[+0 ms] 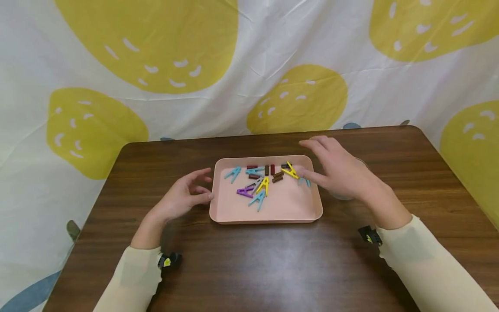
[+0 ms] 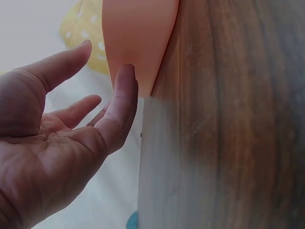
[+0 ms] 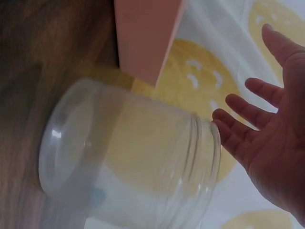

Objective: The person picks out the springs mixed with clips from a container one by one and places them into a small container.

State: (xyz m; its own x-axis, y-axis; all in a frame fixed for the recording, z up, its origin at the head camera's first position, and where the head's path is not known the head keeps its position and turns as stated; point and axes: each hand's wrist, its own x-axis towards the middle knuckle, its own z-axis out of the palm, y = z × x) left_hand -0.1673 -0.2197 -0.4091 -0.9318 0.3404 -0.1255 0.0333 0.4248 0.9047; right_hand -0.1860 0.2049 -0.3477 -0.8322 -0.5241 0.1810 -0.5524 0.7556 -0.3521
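A shallow pink tray (image 1: 234, 212) lies on the table, holding blue, yellow, purple and grey clothespins (image 1: 264, 186) among several small dark ridged pieces (image 1: 278, 178). My left hand (image 1: 181, 195) is at the tray's left side, fingers loosely bent and thumb near the rim, with nothing in it. Over the tray's right edge hovers my right hand (image 1: 339, 169), fingers spread and holding nothing. Beneath it a clear jar (image 3: 124, 152) stands open-topped on the table, mostly hidden by the hand in the head view. The jar's threaded mouth is right by the fingertips in the right wrist view.
The brown wooden table (image 1: 257, 268) extends around the tray. Behind it hangs a white cloth (image 1: 218, 117) with large yellow fruit shapes. Small black devices (image 1: 370, 235) sit at both wrists.
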